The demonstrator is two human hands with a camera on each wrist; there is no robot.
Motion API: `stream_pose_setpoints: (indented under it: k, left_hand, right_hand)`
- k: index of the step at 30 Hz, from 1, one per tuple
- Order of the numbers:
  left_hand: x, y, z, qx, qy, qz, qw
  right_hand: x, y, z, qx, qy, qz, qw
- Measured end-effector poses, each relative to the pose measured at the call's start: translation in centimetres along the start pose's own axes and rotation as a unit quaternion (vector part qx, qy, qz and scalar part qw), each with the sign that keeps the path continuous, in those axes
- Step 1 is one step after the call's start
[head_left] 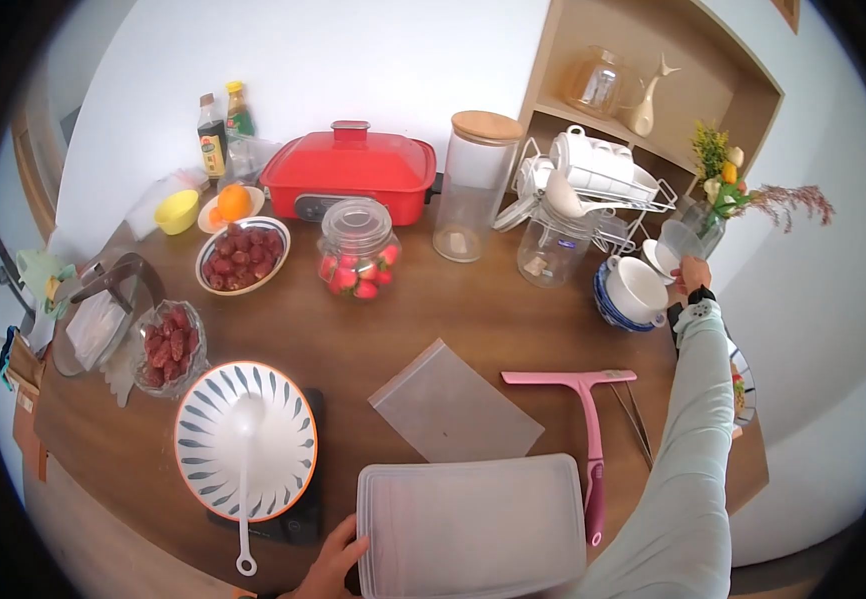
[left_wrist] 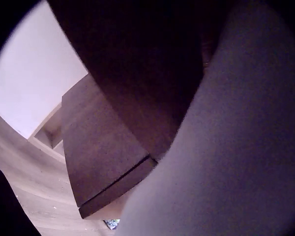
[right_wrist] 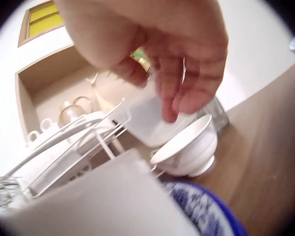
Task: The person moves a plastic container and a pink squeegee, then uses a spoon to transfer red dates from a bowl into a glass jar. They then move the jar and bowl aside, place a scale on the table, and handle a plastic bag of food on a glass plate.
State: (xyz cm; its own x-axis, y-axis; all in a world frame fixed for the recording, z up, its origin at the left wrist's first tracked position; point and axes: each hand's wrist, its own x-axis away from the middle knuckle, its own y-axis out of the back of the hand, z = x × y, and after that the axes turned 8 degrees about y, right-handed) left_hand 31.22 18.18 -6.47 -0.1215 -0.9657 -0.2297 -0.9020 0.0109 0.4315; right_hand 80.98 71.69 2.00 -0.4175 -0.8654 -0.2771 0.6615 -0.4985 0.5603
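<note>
At the table's back right, my right hand (head_left: 691, 275) pinches a translucent plastic container (head_left: 679, 241) with bent fingers. In the right wrist view its fingertips (right_wrist: 169, 114) overlap the wall of that container. A white bowl (right_wrist: 187, 150) sits tilted just below them. Beside it stand a white cup (head_left: 638, 290) and a blue-patterned dish (head_left: 608, 304). My left hand (head_left: 333, 561) lies at the front edge, its fingers loosely extended against the left side of a lidded, frosted plastic box (head_left: 473, 524). Only the sleeve and table underside show in the left wrist view.
A wire dish rack (head_left: 643, 195) with white cups and a glass jar with a ladle (head_left: 561, 195) flank the right hand's area. A flower vase (head_left: 710, 230) stands behind. A pink squeegee (head_left: 591, 429), zip bag (head_left: 458, 404) and patterned bowl (head_left: 208, 439) lie nearer.
</note>
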Motion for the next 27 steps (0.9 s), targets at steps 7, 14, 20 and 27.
stream_pose_setpoints:
  k: [7,14,20,27]
  left_hand:
    - [0.0,0.1,0.3,0.027,-0.028,0.001,0.999]
    - [0.5,-0.1,0.3,0.019,-0.044,-0.007,0.999]
    - [0.3,-0.1,-0.3,0.024,-0.007,0.009,1.000]
    - [0.3,-0.3,0.5,0.008,-0.042,-0.010,0.999]
  right_hand:
    - [-2.0,0.2,-2.3,-0.078,-0.077,0.119,0.987]
    - [-0.6,1.5,-1.5,-0.124,-0.040,0.187,0.974]
    - [-0.9,0.7,-1.9,-0.121,-0.011,0.205,0.971]
    - [-2.9,-0.1,-2.1,-0.113,-0.086,0.169,0.975]
